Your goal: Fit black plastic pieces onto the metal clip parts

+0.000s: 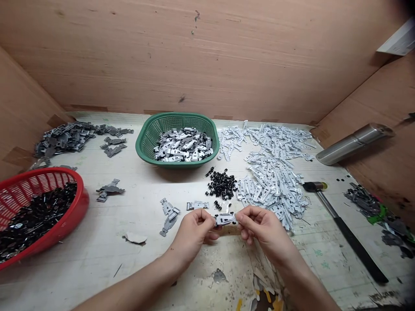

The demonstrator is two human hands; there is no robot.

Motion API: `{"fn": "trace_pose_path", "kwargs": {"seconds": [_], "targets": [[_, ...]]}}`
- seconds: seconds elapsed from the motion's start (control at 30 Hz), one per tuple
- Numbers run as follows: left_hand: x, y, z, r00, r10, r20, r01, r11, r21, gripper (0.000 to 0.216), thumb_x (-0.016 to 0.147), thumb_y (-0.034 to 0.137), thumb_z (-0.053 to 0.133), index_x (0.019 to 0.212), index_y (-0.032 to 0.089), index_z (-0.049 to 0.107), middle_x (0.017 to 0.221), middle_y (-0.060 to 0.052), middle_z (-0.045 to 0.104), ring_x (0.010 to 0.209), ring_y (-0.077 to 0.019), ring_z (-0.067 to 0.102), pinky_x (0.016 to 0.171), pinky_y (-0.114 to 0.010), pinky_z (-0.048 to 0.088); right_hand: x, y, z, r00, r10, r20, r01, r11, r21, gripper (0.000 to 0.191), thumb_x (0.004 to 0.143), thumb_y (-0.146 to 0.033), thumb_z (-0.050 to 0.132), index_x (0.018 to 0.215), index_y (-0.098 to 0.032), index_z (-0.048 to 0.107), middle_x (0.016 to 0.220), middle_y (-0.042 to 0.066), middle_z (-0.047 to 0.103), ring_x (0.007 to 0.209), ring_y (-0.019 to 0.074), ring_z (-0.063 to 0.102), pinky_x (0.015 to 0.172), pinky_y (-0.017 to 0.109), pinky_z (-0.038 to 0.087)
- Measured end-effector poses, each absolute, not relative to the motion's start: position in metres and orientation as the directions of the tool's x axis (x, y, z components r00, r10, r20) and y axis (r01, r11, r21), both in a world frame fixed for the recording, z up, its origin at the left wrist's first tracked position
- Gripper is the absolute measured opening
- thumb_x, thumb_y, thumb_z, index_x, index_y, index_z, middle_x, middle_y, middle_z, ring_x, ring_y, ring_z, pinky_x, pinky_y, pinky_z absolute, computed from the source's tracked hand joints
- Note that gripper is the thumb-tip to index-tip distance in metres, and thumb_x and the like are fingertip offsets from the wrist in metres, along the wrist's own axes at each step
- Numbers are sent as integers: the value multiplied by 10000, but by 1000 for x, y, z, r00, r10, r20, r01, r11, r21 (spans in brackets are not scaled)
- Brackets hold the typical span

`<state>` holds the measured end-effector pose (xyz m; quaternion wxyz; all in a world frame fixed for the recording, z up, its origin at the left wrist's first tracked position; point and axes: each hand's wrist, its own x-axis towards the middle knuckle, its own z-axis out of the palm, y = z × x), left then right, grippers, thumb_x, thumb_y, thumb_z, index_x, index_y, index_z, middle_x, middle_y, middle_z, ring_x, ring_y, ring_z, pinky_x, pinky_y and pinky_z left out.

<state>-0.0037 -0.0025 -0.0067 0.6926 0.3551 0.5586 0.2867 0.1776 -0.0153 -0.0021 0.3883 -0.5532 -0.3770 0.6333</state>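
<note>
A small toy car (pixel 225 219) with a white body and black wheels is held level between my two hands, near the front of the table. The fingertips of my left hand (pixel 198 226) pinch its left end. At its right end, my right hand (pixel 256 224) grips with thumb and forefinger. Just beyond the car lie a heap of black wheels (pixel 222 185) and a grey chassis piece (pixel 197 205). To the right spreads a big pile of white car bodies (pixel 275 185). More grey chassis pieces (pixel 169 211) rest left of my left hand.
A green basket (pixel 177 164) of car parts stands at the back. On the left are a red basket (pixel 82 201) of black wheel parts and a grey chassis pile (pixel 66 139). A hammer (pixel 350 242) and a metal cylinder (pixel 355 144) lie right. Cardboard walls (pixel 207 60) enclose the table.
</note>
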Motion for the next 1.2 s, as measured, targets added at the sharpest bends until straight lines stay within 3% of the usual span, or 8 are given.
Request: {"fn": "trace_pose_path", "kwargs": {"seconds": [0.17,0.33,0.43,0.67,0.87,0.97,1.2], "targets": [[-4,-2,-9,223,798,-560,-24,579,815,179,726,293,570,677,165,455,763,-16,589,596,-125,619,591,-238,468,183,-10,-11,-155,889,-430,-160,-452,-877,289,668,-351,742,697,-140,548,580,2,615,445,79,553,403,167,427],[-5,-3,-12,259,823,-506,-101,544,833,186,717,290,599,659,162,476,738,2,551,642,-108,580,654,-245,488,191,-2,-21,-230,853,-469,-215,-515,-830,327,650,-313,761,747,-161,488,547,-30,607,346,34,465,309,112,305],[-4,-5,-9,263,840,-474,-145,520,842,199,694,301,624,644,164,487,744,4,527,705,-118,544,694,-263,507,194,-1,-21,-322,799,-508,-197,-581,-790,319,666,-319,747,798,-143,516,572,-22,611,345,26,458,316,115,300],[-4,-6,-10,210,861,-463,-17,477,879,189,735,329,573,661,175,491,736,9,532,671,-121,541,639,-240,470,186,-10,-9,-147,900,-411,10,-414,-910,296,716,-405,687,735,-165,515,427,-61,506,361,53,424,366,153,311],[-7,-2,-7,183,891,-415,145,393,908,161,729,303,563,637,173,535,691,-6,581,675,-140,541,618,-233,435,182,-16,1,-43,902,-430,205,-414,-887,319,717,-453,666,702,-178,504,436,-64,457,399,67,408,395,173,295],[-8,-1,-2,189,889,-418,178,387,905,170,738,316,558,646,173,547,666,-7,600,627,-131,541,603,-234,424,184,-17,-1,-103,881,-462,152,-446,-882,330,725,-477,647,720,-175,516,435,-70,441,388,62,386,392,173,279],[-6,1,4,221,797,-562,105,554,826,196,710,345,605,679,166,530,681,-54,679,551,-123,567,575,-243,433,189,-15,-11,-213,862,-460,-48,-479,-876,339,717,-468,660,719,-165,506,482,-68,467,366,42,355,368,168,236]]}}
